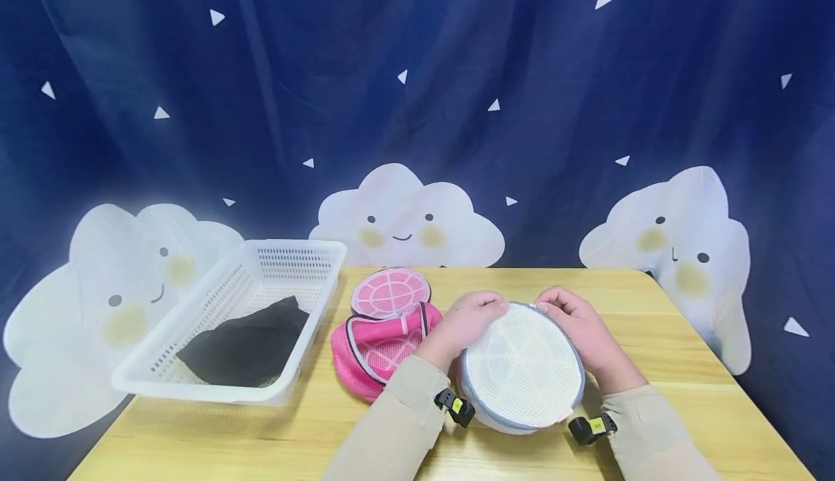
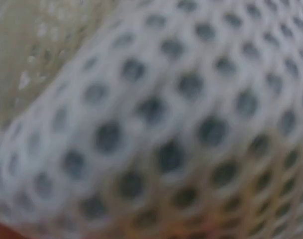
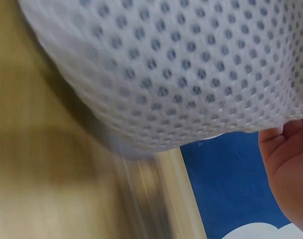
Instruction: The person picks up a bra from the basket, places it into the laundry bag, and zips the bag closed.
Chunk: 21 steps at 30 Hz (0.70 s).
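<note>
A round white mesh laundry bag (image 1: 522,365) with a blue-grey edge stands on the table in front of me, its flat top tilted toward the head camera. My left hand (image 1: 464,325) grips its far left rim, thumb near the edge. At the far right rim, my right hand (image 1: 583,332) pinches the edge near the zipper seam; whether it has the zipper pull is too small to tell. White honeycomb mesh (image 2: 166,124) fills most of the left wrist view. In the right wrist view, curled fingers (image 3: 273,144) meet the bag's edge.
Left of the bag lies a pink mesh laundry bag (image 1: 349,361), unzipped, its round lid (image 1: 390,293) folded back. Farther left, a white plastic basket (image 1: 196,392) contains a black cloth (image 1: 251,343). A dark blue curtain (image 1: 443,126) hangs behind the wooden table (image 1: 691,416).
</note>
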### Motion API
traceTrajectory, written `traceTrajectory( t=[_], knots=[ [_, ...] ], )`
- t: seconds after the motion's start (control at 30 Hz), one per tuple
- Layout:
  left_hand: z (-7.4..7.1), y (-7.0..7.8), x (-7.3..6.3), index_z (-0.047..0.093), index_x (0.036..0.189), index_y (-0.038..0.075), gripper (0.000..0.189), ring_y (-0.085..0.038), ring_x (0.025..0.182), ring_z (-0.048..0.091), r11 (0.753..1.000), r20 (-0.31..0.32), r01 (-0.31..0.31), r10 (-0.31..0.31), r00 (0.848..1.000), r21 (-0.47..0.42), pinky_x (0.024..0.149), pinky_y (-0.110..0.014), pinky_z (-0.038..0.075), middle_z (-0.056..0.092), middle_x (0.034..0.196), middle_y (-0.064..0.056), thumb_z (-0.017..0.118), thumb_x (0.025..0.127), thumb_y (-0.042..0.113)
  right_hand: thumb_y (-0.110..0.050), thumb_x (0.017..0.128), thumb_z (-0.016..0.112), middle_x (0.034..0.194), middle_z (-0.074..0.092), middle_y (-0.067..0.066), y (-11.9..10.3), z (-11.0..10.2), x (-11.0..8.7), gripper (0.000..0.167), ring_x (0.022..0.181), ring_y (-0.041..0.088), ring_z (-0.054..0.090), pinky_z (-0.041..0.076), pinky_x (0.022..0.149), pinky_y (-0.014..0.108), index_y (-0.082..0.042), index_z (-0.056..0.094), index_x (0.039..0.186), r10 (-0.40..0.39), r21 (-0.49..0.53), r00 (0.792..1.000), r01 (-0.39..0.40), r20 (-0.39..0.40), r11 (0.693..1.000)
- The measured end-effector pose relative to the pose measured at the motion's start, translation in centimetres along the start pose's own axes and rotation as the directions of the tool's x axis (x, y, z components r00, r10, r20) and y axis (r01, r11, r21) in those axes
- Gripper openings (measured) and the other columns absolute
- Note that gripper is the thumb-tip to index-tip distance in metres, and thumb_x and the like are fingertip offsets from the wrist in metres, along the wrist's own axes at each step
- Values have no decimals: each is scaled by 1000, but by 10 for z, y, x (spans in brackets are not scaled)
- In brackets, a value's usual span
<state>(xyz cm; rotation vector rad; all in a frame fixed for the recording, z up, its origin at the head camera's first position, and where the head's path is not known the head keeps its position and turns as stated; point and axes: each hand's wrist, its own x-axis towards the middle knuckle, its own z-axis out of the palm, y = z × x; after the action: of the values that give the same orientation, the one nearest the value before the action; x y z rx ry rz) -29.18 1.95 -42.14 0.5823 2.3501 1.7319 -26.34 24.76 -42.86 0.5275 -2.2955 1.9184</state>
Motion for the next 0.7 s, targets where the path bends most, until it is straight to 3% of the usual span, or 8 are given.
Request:
traceTrajectory(
  t=[0.17, 0.4, 0.57, 0.7],
  knots=[
    [-3, 2, -1, 76, 102, 19, 17, -12, 100, 59, 999, -37, 7, -8, 999, -41, 100, -39, 43, 68, 99, 8, 61, 102, 27, -17, 106, 56, 90, 67, 1, -5, 1, 0, 23, 73, 15, 63, 53, 63, 29, 5, 59, 105, 7, 6, 999, -7, -54, 1000],
    [-6, -2, 2, 75, 105, 23, 19, -14, 99, 59, 991, -124, 81, -94, 988, -102, 98, -42, 43, 68, 99, 6, 59, 103, 32, -17, 106, 55, 90, 65, 2, -4, 0, -1, 25, 74, 15, 62, 53, 63, 28, 7, 57, 104, 14, 87, 997, -7, -82, 996],
    [-8, -2, 2, 74, 105, 25, 18, -15, 99, 60, 979, -135, 106, -131, 982, -177, 96, -41, 45, 69, 98, 4, 58, 103, 32, -18, 107, 53, 91, 64, 3, -3, -1, -1, 26, 74, 14, 62, 53, 63, 26, 7, 56, 104, 9, 140, 997, 2, -77, 990],
    [-10, -1, 2, 75, 106, 23, 20, -15, 100, 60, 979, -150, 99, -126, 981, -179, 98, -42, 45, 69, 100, 5, 58, 103, 33, -18, 107, 53, 90, 65, 1, -2, -1, 0, 23, 75, 12, 62, 53, 64, 25, 5, 57, 102, -3, 154, 996, 16, -85, 988]
  ],
)
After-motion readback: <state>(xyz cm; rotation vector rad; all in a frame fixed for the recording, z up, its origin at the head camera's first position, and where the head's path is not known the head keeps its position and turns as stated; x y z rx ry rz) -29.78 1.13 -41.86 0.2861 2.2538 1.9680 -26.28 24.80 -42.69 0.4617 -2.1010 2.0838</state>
